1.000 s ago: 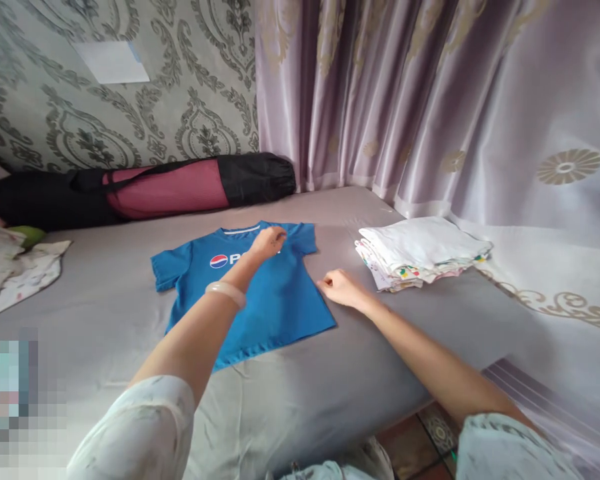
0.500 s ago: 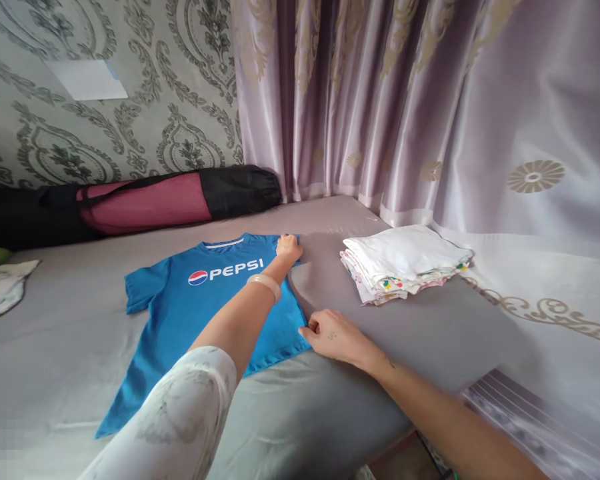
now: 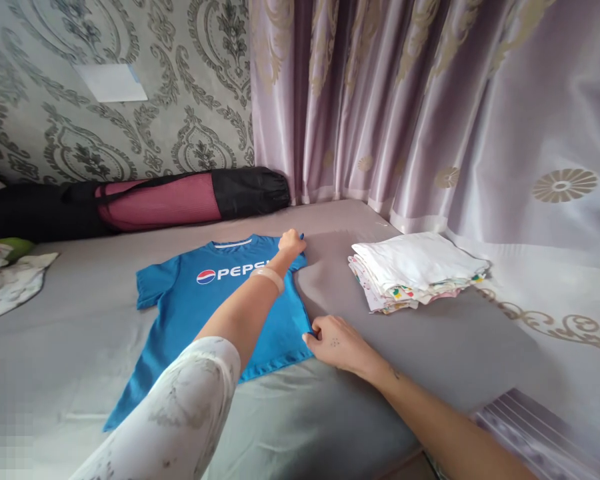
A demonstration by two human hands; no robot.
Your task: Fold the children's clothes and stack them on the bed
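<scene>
A blue T-shirt (image 3: 180, 313) with a white PEPSI print lies spread, front up, on the grey bed sheet (image 3: 380, 393). My left hand (image 3: 292, 244) reaches across it and is closed on the sleeve at the right shoulder, a bit of blue cloth poking out past the fingers. At the shirt's lower right edge, my right hand (image 3: 337, 341) pinches the side near the hem between thumb and fingers. My left forearm, with a pale bangle (image 3: 269, 277), covers the end of the print and part of the shirt's front.
To the right lies a stack of folded white clothes (image 3: 417, 270). A long black and pink bag (image 3: 165, 200) rests along the patterned wall. Light cloth (image 3: 17, 287) and a green object (image 3: 19, 249) are at far left. Purple curtains (image 3: 355, 100) hang behind the bed.
The view has shifted slightly, so everything sits a little further right. My left hand has gathered the sleeve a bit. Both hands keep their places on the shirt.
</scene>
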